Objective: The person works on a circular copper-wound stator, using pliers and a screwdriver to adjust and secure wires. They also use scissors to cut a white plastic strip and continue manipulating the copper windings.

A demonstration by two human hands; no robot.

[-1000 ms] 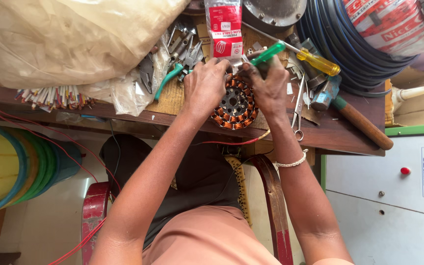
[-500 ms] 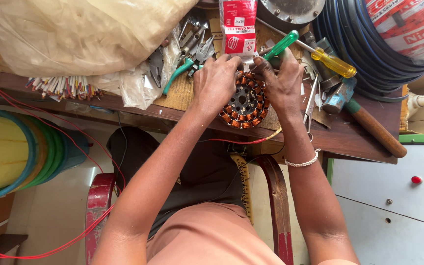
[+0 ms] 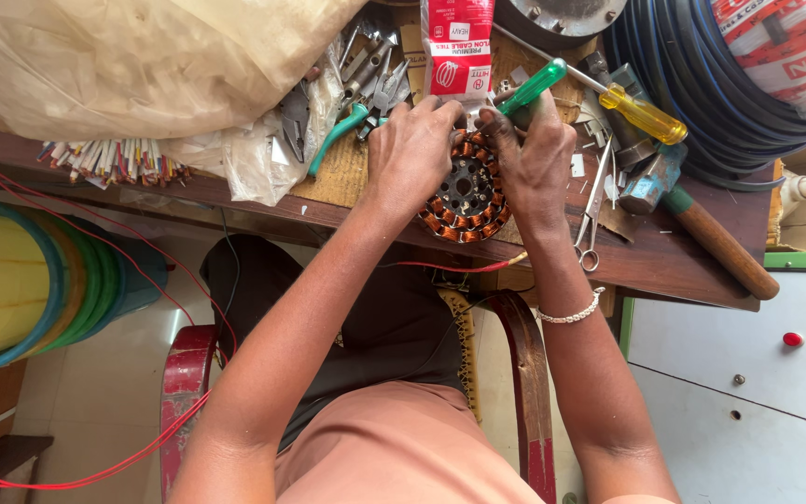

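Note:
A round motor stator (image 3: 465, 198) with copper windings lies on the wooden workbench (image 3: 673, 257) near its front edge. My left hand (image 3: 412, 149) rests on the stator's left and top side, fingers curled onto the coils. My right hand (image 3: 535, 157) grips its right side, fingertips meeting the left hand's at the top of the ring. A green-handled screwdriver (image 3: 534, 86) lies just above my right hand, and a red and white packet (image 3: 457, 47) stands behind both hands.
Pliers with green grips (image 3: 342, 131), scissors (image 3: 594, 210), a yellow-handled screwdriver (image 3: 641, 112) and a wooden-handled hammer (image 3: 715, 245) crowd the bench. A big plastic bag (image 3: 132, 56) fills the left. Blue cable coil (image 3: 701, 103) at right; tape rolls (image 3: 20, 280) at left; red wires (image 3: 142, 271) hang below.
The view has shifted slightly, and both hands stay on the stator. My fingertips have drawn closer together at the top of the ring.

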